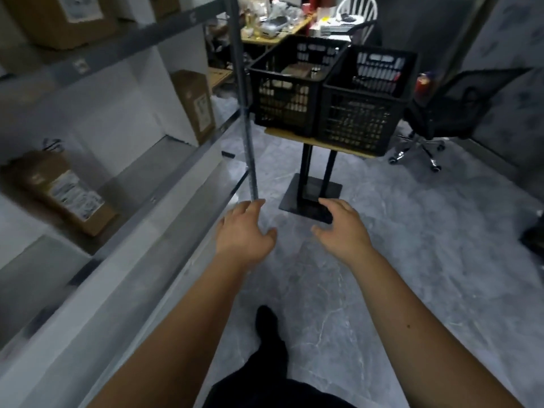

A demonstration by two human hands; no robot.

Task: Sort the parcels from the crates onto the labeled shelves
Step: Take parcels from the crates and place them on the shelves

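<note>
A: Start big. Why does the tall grey metal shelving unit (123,184) run down the whole left side?

B: It looks like the destination. Its long tiers keep sorted parcels at arm's reach along the walkway, and small tags on the rails seem to be the labels, though they are too blurred to read.

A: And the two black slatted plastic crates (332,92) ahead?

B: They sit side by side, touching, on a small light wooden table with black metal legs (318,172), just past the shelf's end post. Raised like that, they spare the person from bending to the floor. Brown shapes show through the slats of the left crate, so I judge parcels remain inside; the right crate's contents are too dark to make out.

A: What is on the shelves already?

B: A brown cardboard box with a white shipping label (63,192) lies on a lower tier, near the front. A second, upright brown cardboard parcel (195,106) stands further along, close to the crates.

A: The hands?

B: The bare left hand (244,231) and the bare right hand (343,229) reach forward over the grey marbled floor, palms down, fingers loosely spread and holding nothing, well apart from the crates. I judge the person is heading there for another parcel.
</note>
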